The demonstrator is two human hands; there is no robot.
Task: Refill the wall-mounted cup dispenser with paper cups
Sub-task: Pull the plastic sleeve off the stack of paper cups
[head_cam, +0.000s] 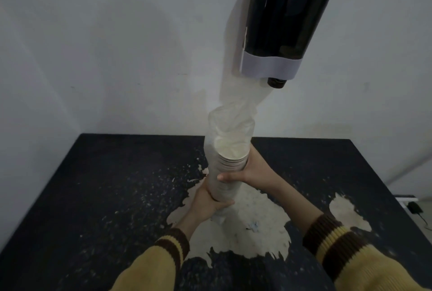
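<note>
A stack of paper cups stands upright inside a clear plastic sleeve whose loose, crumpled top rises toward the wall. My left hand grips the lower part of the sleeved stack. Higher up, my right hand wraps around it just below the top cup's rim. The cup dispenser hangs on the white wall above and to the right, with a dark tinted body, a grey lid and a grey lower band. A dark cup bottom pokes out beneath it.
A dark speckled table with large worn, pale patches lies under my hands and meets the wall at the back. At the far right, beyond the table edge, a power strip with a plugged-in adapter sits lower down.
</note>
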